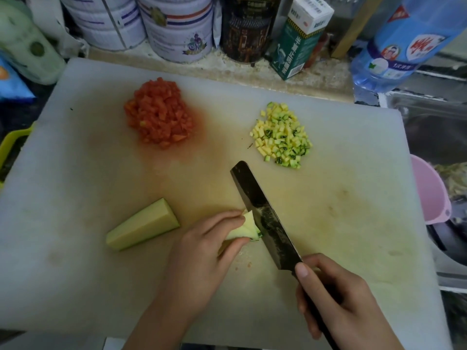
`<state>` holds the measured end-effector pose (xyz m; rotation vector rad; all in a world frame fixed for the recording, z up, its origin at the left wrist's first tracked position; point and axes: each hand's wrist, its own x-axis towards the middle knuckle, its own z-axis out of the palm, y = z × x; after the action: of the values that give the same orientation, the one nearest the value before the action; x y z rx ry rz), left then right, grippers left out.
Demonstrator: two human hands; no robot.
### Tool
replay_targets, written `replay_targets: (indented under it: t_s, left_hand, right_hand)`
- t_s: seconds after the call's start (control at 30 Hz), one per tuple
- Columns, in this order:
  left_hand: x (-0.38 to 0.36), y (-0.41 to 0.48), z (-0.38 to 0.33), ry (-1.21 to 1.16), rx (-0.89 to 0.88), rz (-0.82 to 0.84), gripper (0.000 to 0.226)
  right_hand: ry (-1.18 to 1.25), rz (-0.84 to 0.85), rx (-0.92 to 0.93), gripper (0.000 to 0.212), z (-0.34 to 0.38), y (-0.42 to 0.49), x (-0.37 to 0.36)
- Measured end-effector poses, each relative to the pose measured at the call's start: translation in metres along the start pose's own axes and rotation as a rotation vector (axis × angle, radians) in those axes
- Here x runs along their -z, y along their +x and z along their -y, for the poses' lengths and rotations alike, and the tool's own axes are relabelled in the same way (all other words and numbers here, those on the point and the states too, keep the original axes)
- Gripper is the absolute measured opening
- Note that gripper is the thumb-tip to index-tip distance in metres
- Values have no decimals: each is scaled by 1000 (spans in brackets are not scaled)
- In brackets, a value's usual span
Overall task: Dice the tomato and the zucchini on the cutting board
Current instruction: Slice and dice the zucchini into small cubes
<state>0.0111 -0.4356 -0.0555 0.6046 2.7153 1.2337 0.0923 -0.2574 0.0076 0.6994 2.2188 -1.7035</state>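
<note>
**Zucchini partly diced, blade set against the held piece**

Head view: I judge the tomato part done. The diced tomato [159,113] sits in a wet red heap on the cutting board [353,198], well beyond my left hand [202,246]. The step in hand is the zucchini. One small heap of zucchini cubes [281,135] lies beyond the knife tip, well apart from both hands.

The left hand pinches a zucchini piece [246,227] between thumb and curled fingers and pins it to the board. The right hand [336,296] is wrapped round the dark handle of the knife [265,215], thumb lying along the handle toward the blade. The blade touches the exposed end of the piece, just past the left fingertips.

The knife's long axis runs diagonally from the right hand away and leftward, its tip toward the gap between the two heaps. The held piece seems to lie crosswise to the blade, cut end facing it; the fingers hide most of it, so I cannot tell its full length.

A zucchini wedge [142,226] lies uncut just left of the left hand, not touching it. Its long axis slants from near-left to far-right.

Next, I think, come short even cuts, with the left fingertips backing away from the edge each time. After that the wedge needs slicing into strips.
</note>
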Motion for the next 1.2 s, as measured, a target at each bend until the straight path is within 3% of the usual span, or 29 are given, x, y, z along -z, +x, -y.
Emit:
replay_targets:
  t_s: [0.3, 0.43, 0.9, 1.07, 1.2]
  left_hand:
    - [8, -2, -1, -103, 108, 9, 53]
    - [10, -3, 0, -55, 78, -18, 36]
    - [-6, -4, 3, -91, 17, -111, 27]
    - [-9, -7, 2, -100, 26, -138, 38]
    - [-13, -9, 2, -80, -28, -188, 33]
  right_hand:
    - [-35, -1, -3, 23, 2, 2, 3]
    - [-38, -2, 0, 23, 3, 4, 3]
    - [-44, 2, 9, 21, 4, 8, 2]
    - [-166, -59, 143, 31, 12, 10, 17]
    - [-215, -1, 184, 39, 23, 4, 23]
